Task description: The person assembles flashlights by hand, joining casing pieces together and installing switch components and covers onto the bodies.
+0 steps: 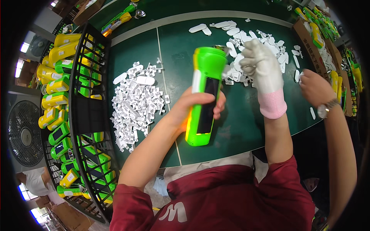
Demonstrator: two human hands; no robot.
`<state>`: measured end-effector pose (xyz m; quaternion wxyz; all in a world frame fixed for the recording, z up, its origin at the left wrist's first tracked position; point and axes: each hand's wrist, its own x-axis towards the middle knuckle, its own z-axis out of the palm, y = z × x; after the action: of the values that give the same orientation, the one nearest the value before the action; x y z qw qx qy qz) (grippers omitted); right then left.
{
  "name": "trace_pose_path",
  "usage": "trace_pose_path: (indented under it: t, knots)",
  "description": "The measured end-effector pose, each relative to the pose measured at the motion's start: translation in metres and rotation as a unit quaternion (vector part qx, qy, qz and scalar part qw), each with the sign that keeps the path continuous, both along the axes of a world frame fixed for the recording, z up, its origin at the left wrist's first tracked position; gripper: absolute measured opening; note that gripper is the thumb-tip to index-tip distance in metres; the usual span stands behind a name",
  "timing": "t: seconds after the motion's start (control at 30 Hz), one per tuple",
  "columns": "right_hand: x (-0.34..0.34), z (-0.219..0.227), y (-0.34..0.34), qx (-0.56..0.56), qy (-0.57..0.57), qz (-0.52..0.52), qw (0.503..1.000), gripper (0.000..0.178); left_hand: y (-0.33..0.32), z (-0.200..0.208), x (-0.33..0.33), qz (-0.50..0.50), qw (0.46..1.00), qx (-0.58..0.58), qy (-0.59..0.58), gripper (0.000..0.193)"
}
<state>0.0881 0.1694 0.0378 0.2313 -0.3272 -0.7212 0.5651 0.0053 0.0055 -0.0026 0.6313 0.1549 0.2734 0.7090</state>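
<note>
Head view: green table (239,123); above it, green flashlight (206,107), probably light, stiff, slick; best held mid-body, where left hand (186,106) fingers clamp it. Gloved right hand (265,65) curled near white pieces (231,49); can't tell whether holding any.

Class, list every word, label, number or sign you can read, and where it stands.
Cardboard box: dark characters, not quoted here.
Red shirt: large pale letter-like mark, not quoted.
Crated flashlights: pale labels, too small to read.
Fan: hub mark too small.
Held flashlight: no legible text.
</note>
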Motion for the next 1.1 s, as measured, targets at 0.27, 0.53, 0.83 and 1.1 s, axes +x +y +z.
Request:
trace_pose_path:
  t: [0.27, 0.53, 0.83, 1.1]
  knots:
    - [0.0, -0.003, -0.034, -0.189, 0.045, 0.282, 0.939, 0.058, -0.004, -0.005, -0.005, -0.065, 0.995, 0.066, -0.033, 0.046]
    - [0.007, 0.007, -0.039, -0.043, 0.077, 0.303, 0.949, 0.054, -0.006, -0.004, -0.001, -0.148, 0.978, 0.1, 0.106, 0.051]
    - [0.002, 0.01, -0.037, 0.097, 0.078, 0.265, 0.956, 0.053, -0.008, 0.001, -0.001, -0.113, 0.977, 0.066, 0.166, 0.039]
    - [-0.001, -0.003, -0.024, 0.197, -0.095, 0.195, 0.956, 0.029, -0.001, -0.002, -0.016, 0.209, 0.978, -0.027, 0.014, 0.049]
